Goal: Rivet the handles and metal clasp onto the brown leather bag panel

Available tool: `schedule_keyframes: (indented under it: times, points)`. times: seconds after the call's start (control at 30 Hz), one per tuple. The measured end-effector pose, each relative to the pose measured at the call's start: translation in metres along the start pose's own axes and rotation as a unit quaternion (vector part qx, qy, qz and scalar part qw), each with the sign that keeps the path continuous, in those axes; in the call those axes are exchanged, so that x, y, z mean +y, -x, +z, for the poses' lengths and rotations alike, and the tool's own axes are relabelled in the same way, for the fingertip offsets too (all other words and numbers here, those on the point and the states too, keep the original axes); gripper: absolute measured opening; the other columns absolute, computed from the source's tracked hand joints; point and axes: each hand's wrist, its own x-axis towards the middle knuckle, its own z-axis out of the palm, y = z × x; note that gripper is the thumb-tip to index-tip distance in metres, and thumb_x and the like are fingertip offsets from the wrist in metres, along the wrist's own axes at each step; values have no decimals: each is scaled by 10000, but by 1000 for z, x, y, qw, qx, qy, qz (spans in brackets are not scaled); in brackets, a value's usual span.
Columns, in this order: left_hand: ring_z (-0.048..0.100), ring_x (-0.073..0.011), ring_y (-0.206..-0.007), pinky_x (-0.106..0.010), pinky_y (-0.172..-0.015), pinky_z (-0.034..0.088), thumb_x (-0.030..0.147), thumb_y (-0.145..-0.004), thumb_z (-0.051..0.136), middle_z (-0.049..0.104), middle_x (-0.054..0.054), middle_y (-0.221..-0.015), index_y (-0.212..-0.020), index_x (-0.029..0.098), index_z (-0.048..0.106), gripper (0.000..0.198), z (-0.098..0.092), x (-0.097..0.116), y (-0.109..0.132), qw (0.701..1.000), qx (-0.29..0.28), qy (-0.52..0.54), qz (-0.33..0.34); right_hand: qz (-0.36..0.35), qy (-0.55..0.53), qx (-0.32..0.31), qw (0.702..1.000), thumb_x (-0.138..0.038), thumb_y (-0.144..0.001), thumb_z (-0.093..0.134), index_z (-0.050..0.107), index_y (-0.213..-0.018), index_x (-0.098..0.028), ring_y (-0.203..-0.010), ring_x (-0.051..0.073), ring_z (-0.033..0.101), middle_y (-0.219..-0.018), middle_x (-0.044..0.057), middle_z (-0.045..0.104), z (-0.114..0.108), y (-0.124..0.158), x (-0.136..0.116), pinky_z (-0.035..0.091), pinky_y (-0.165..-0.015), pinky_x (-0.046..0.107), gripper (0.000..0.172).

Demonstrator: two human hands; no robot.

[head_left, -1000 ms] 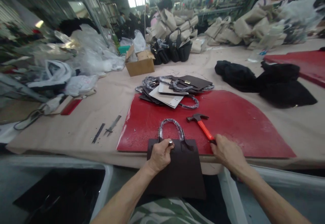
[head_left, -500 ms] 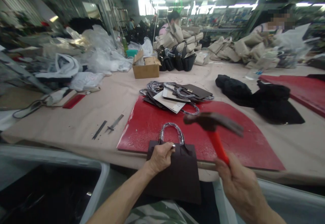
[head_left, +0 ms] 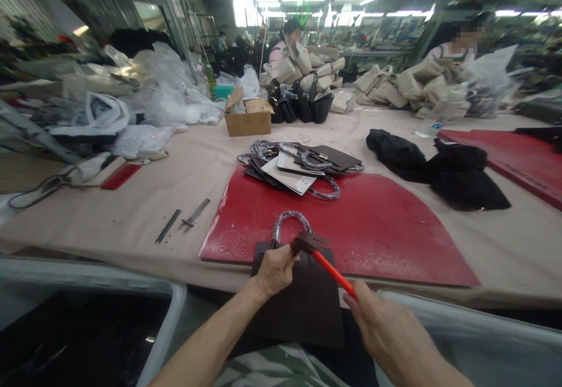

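Observation:
A dark brown bag panel with a wrapped loop handle hangs over the table's front edge, its top on the red mat. My left hand is closed, pinching something small against the panel's top edge near the handle. My right hand grips the orange handle of a hammer. The hammer's dark head rests right at the left hand's fingertips, on the panel's top.
A pile of brown panels with handles lies at the mat's far edge. Metal tools lie left of the mat. A cardboard box, black cloths, plastic bags and stacked beige bags sit farther back. Other people work at the far side.
My right hand picked the hammer up from the mat, raised it, and brought its head down onto the panel's top beside my left fingers. The left hand stayed put.

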Motion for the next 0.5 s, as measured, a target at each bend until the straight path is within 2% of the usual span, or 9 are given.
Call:
schedule_keyframes:
  times: [0.07,0.13,0.2,0.3,0.4,0.5]
  points:
    - [644,-146,-611,-216,-596,496,159,-930,446,637,-31,-691,-882,186,594,158,0,-1,1,1000,-2,-1,-6,15,-17,-62,998,-372,-1026,285,470,-814,-237,-380,161,511,-499,-20,538,15,4,4,167,-439,291,312]
    - [658,-150,-642,-219,-621,506,164,-932,455,650,-37,-717,-863,191,587,151,1,-1,2,1000,2,2,-18,72,-31,-124,989,-382,-1001,324,473,-839,-238,-446,188,561,-551,-1,583,23,5,12,183,-474,292,264]
    - [681,-159,-691,-226,-661,525,167,-932,462,671,-47,-757,-880,193,588,138,2,-2,2,1000,10,7,-23,129,-59,-156,978,-384,-984,320,475,-853,-235,-517,204,585,-600,18,608,29,1,25,234,-507,291,252]
    - [687,-159,-691,-230,-674,538,163,-935,457,677,-44,-758,-904,196,587,138,3,-1,2,1000,7,13,-17,174,-94,-163,967,-375,-987,295,472,-795,-232,-579,189,582,-626,25,602,43,-14,50,338,-557,278,298]
    - [686,-158,-680,-233,-667,542,171,-944,455,680,-45,-759,-910,195,582,133,1,1,0,1000,6,15,-12,207,-45,-150,966,-339,-977,358,499,-754,-214,-621,201,591,-655,51,602,60,-36,72,385,-592,285,292]
    - [694,-160,-707,-235,-679,548,182,-956,451,688,-52,-781,-930,193,582,134,-2,3,-2,1000,8,23,-15,208,11,-104,972,-282,-946,442,592,-939,-149,-831,277,622,-932,156,650,69,-53,73,421,-691,343,200]
